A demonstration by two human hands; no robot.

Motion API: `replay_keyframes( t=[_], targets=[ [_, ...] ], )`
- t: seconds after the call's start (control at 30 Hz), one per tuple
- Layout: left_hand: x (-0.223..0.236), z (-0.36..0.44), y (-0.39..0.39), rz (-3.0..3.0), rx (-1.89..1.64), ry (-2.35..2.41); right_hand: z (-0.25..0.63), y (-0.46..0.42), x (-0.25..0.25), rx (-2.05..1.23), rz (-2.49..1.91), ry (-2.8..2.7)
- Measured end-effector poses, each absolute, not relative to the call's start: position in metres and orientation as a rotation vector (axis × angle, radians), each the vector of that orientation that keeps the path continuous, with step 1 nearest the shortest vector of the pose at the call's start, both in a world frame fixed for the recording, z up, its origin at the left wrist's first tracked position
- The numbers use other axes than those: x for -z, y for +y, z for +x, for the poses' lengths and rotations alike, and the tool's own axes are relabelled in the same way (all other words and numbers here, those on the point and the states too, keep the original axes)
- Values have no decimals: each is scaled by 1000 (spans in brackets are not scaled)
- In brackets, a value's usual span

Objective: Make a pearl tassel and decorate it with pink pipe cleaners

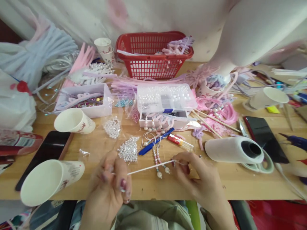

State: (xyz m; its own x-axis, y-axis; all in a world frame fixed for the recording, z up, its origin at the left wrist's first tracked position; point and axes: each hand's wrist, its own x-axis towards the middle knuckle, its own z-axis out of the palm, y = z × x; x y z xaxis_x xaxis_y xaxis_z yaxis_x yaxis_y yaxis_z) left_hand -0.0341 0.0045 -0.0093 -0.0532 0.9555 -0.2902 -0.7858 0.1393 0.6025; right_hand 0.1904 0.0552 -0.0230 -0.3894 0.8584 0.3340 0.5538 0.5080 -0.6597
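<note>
A thin white cord is stretched between my two hands above the front of the table. My left hand is closed on its left end, fingers curled in. At the other end, my right hand pinches the cord between thumb and forefinger. Just beyond the cord lie beaded strands with pearl ends, a blue pen and a red and clear lighter. Small bags of white pearl beads rest beyond my left hand. A white spool of thread lies to the right of my right hand.
Paper cups and a dark phone stand at the left. Farther back are a bead box, a white tray and a red basket. Scissors and another phone lie right.
</note>
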Motion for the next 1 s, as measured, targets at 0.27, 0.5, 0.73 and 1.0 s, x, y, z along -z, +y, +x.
replay_keyframes(
  t=[0.27,0.5,0.73,1.0],
  targets=[
    [-6,-49,1,150,-1784,878,199,65,25,-446,-1210,-2047],
    [13,-52,6,557,-1684,1134,212,62,27,-309,-1386,-2115],
    [28,-30,1,928,-1472,1167,205,38,16,-516,-1252,-2051],
    [27,-8,-9,1155,-1426,1173,164,21,7,-1074,-926,-2089]
  ],
)
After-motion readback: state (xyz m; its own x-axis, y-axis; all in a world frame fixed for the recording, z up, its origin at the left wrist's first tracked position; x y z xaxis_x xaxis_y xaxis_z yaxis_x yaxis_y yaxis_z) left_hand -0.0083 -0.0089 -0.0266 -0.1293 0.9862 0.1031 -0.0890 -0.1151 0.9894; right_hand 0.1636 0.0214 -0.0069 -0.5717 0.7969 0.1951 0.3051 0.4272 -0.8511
